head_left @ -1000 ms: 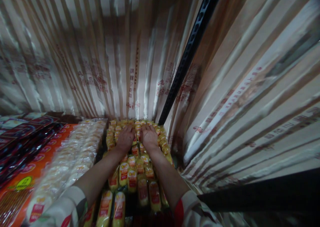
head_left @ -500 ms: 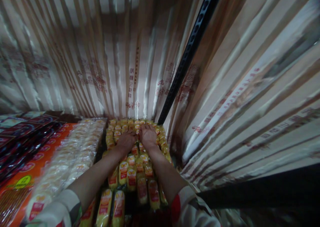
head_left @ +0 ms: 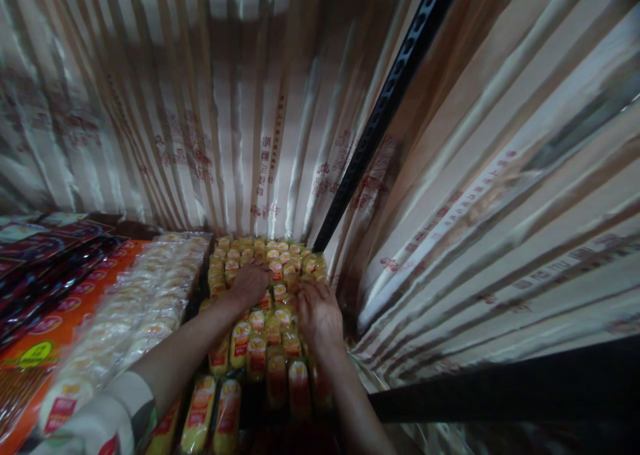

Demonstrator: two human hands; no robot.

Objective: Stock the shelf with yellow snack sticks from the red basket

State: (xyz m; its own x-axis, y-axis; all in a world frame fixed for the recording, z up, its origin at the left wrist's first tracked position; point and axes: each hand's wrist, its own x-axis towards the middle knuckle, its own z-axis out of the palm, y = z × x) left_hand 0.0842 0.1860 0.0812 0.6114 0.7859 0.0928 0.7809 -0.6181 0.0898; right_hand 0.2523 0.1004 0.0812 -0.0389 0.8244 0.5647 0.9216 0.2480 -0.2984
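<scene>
Yellow wrapped snack cakes [head_left: 257, 355] with red labels stand in tight rows on the shelf, up to the curtain behind. My left hand [head_left: 251, 283] lies flat on the tops of the back rows, fingers stretched forward. At the right side of the same rows, my right hand [head_left: 320, 311] rests on the packs with its fingers extended and slightly apart. Neither hand grips a pack. Some packs under both hands and forearms are hidden. Nearer to me, a few cakes [head_left: 199, 411] stand in front at the left.
Left of the cakes are rows of white wrapped packs [head_left: 160, 301], then orange packs [head_left: 65, 308] and dark packs [head_left: 50, 268]. A black perforated post [head_left: 385, 108] slants up at the back right. Pale printed curtains [head_left: 240, 141] hang behind, and a black shelf bar [head_left: 500, 381] runs to the right.
My right hand has moved back toward me and to the right, off the middle back rows. My left hand has stayed on the back rows with little shift.
</scene>
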